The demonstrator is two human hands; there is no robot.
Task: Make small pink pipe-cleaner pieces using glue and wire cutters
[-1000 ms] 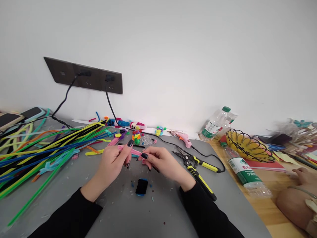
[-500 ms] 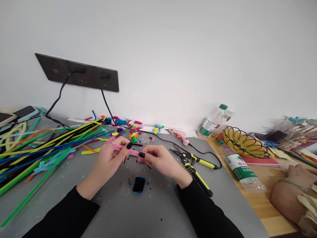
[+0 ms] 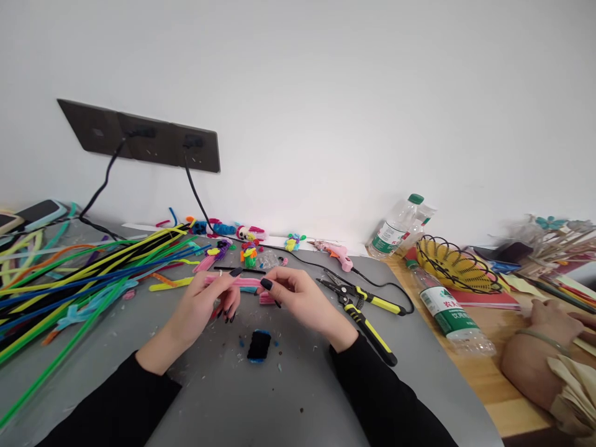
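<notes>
1. Head view shows the left hand and the right hand close together over the grey worktop, both in black sleeves.
2. A pink pipe cleaner runs almost level between the two hands, just above the worktop.
3. The left hand's fingers pinch the pipe cleaner near its left end, thumb on top, the other fingers curled beneath.
4. The right hand's fingers are pressed together on the pipe cleaner's right end, thumb against forefinger.
5. A small black block with a blue edge lies on the worktop just in front of the hands, touching neither.
6. Yellow-handled pliers lie to the right of the right hand, near it but apart.
7. A pink glue gun rests behind the pliers, its black cord leading to the wall socket panel.
8. A spread of long coloured pipe cleaners covers the worktop's left side.
9. Two plastic bottles and a yellow wire basket sit at the right.
10. Another person's hand rests at the far right edge.
</notes>
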